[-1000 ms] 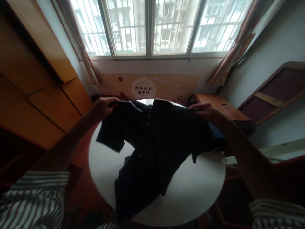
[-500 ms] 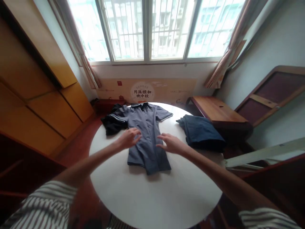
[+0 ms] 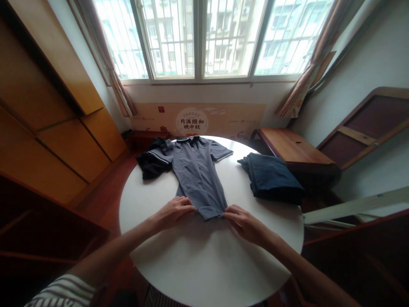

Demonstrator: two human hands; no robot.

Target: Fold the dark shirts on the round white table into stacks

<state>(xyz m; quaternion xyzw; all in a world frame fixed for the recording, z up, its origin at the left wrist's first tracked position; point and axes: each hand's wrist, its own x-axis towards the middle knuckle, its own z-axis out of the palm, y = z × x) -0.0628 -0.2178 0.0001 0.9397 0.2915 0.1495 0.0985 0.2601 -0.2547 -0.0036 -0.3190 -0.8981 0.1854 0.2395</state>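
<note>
A dark grey polo shirt point(image 3: 200, 170) lies on the white round table point(image 3: 204, 260), its collar toward the window and its hem toward me. At the hem's left corner, my left hand point(image 3: 179, 209) pinches the cloth between thumb and fingers. My right hand point(image 3: 240, 218) grips the right corner of the same hem. Between the hands the hem edge is turned up a little. White piping runs along the shirt's short sleeves, which spread out to both sides.
Black clothing point(image 3: 154, 165) lies beside the shirt's left sleeve. Folded dark blue jeans point(image 3: 273, 177) rest at the table's right edge. A wooden desk point(image 3: 294, 147) stands beyond on the right, and wooden cabinets point(image 3: 64, 145) line the left.
Both hands have come from above the shirt's middle down to its hem and closed on the two corners. The hem's lower edge has been turned up slightly.
</note>
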